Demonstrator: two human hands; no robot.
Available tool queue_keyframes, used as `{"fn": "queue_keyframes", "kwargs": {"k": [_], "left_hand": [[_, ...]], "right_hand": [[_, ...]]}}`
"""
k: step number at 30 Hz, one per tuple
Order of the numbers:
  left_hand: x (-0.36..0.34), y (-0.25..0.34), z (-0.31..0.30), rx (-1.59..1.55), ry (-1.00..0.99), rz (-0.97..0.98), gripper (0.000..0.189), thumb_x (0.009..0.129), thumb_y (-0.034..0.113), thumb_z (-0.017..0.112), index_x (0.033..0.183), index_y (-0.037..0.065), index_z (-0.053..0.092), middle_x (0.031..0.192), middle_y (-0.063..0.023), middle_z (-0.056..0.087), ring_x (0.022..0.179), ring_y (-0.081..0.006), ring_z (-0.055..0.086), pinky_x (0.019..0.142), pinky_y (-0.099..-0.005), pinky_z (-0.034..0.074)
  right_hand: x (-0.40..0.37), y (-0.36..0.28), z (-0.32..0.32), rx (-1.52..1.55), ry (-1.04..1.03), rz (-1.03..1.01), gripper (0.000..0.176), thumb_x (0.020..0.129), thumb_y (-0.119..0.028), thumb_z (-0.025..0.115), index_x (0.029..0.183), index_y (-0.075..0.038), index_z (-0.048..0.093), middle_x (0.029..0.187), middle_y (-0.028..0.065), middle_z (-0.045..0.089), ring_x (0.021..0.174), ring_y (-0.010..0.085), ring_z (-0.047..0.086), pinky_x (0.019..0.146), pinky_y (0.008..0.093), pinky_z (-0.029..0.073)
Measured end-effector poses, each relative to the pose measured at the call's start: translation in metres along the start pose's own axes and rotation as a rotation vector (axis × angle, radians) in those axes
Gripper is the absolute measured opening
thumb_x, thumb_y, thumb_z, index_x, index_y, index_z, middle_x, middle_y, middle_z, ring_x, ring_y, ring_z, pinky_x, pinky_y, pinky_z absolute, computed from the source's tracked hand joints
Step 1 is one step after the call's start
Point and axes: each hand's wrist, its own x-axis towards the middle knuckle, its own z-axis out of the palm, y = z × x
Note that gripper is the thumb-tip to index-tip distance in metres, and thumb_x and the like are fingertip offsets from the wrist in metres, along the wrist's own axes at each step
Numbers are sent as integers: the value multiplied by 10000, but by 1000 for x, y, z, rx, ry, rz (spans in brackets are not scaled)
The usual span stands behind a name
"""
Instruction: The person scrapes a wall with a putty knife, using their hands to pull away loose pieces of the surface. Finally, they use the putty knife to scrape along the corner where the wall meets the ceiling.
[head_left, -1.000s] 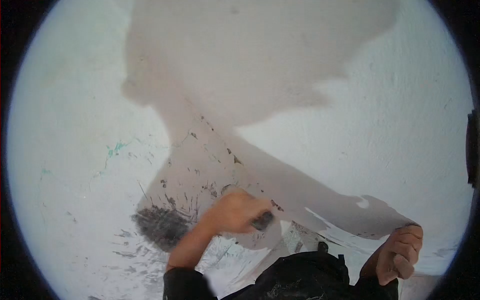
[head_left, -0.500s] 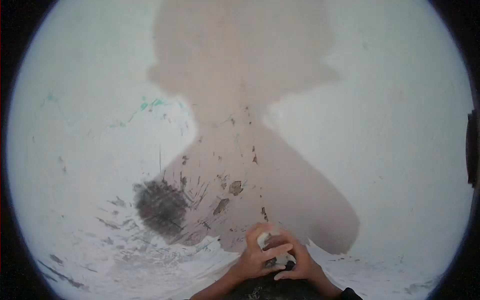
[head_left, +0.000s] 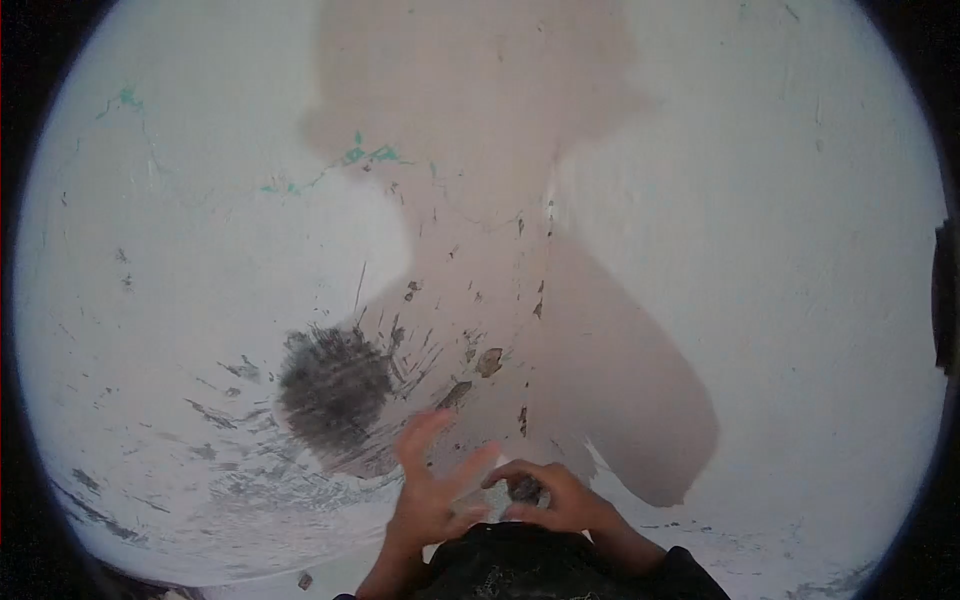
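Note:
At the bottom centre, my left hand (head_left: 436,490) is raised with its fingers spread and nothing between them. Just to its right, my right hand (head_left: 560,497) has its thumb and fingers curved round a small dark lump (head_left: 525,489), which is partly hidden by the fingers. The hands are close together but apart, above the dark clothing (head_left: 505,560) on my body. Behind them stands a pale wall (head_left: 780,300) with chipped spots.
A round dark patch (head_left: 335,388) with scrape marks is on the wall at the left. Green streaks (head_left: 370,155) run higher up. A shadow covers the middle. A small brown piece (head_left: 305,580) lies at the lower left, and a dark object (head_left: 944,298) is at the right edge.
My left hand has moved left, away from my right hand, and its fingers have spread. The hands were together round a pale and dark thing. The view has shifted slightly.

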Motion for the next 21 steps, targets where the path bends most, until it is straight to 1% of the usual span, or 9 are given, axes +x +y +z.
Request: {"fn": "queue_keyframes", "kwargs": {"k": [3, 5, 6, 7, 9, 11, 13, 15, 21], "left_hand": [[-12, -37, -14, 2, 676, 149, 328, 919, 428, 507, 942, 125, 631, 1092, -132, 485, 1033, -334, 463, 821, -476, 398], [-11, -66, -25, 115, 918, 297, 207, 940, 288, 426, 888, 127, 544, 959, -97, 482, 871, -264, 478, 671, -401, 387], [-5, -81, -31, 109, 921, 290, 207, 940, 288, 426, 888, 127, 544, 959, -97, 482, 871, -264, 478, 671, -401, 387], [3, -96, -35, 177, 882, 350, 223, 929, 320, 459, 892, 120, 552, 953, -86, 482, 846, -251, 478, 688, -412, 400], [5, -113, -31, 240, 848, 405, 248, 918, 351, 492, 897, 114, 560, 948, -75, 482, 822, -237, 478, 705, -422, 413], [2, -123, -25, 363, 690, 347, 241, 941, 360, 478, 950, 128, 544, 927, -64, 472, 802, -218, 481, 665, -389, 408], [5, -124, -24, 394, 751, 365, 228, 945, 353, 476, 955, 134, 542, 922, -59, 470, 781, -213, 480, 654, -377, 405], [3, -124, -26, 453, 791, 381, 203, 957, 327, 454, 949, 143, 540, 923, -54, 473, 735, -206, 479, 622, -363, 397], [5, -124, -26, 400, 802, 396, 111, 913, 216, 490, 960, 138, 553, 898, -53, 492, 705, -201, 485, 603, -360, 395]], "right_hand": [[1, 10, -24, 82, 281, -143, 315, 817, -269, 714, 878, 23, 615, 728, 107, 645, 650, 185, 616, 630, 315, 507], [1, -8, -43, 275, 501, -303, 321, 812, -309, 704, 743, -7, 618, 637, 77, 616, 556, 180, 573, 539, 325, 473], [5, -28, -55, 477, 556, -429, 342, 821, -346, 683, 703, -34, 612, 605, 68, 596, 523, 183, 544, 500, 334, 445], [10, -47, -66, 514, 535, -676, 470, 880, -472, 558, 628, -75, 577, 520, 44, 513, 454, 171, 441, 443, 341, 342], [20, -79, -89, 540, 415, -1041, 604, 903, -583, 408, 585, -84, 529, 476, 32, 418, 433, 164, 348, 448, 339, 278], [32, -99, -96, 436, 473, -1090, 623, 899, -604, 382, 585, -82, 510, 484, 31, 402, 446, 157, 322, 457, 332, 264], [42, -102, -92, 333, 527, -1132, 643, 896, -626, 356, 584, -80, 492, 492, 29, 385, 459, 150, 296, 466, 326, 250], [56, -99, -85, 180, 743, -954, 617, 895, -620, 342, 605, -88, 464, 515, 34, 372, 485, 145, 277, 475, 326, 234], [79, -107, -97, 215, 759, -954, 486, 907, -511, 363, 643, -107, 425, 520, 31, 370, 490, 133, 296, 470, 306, 252]]}}
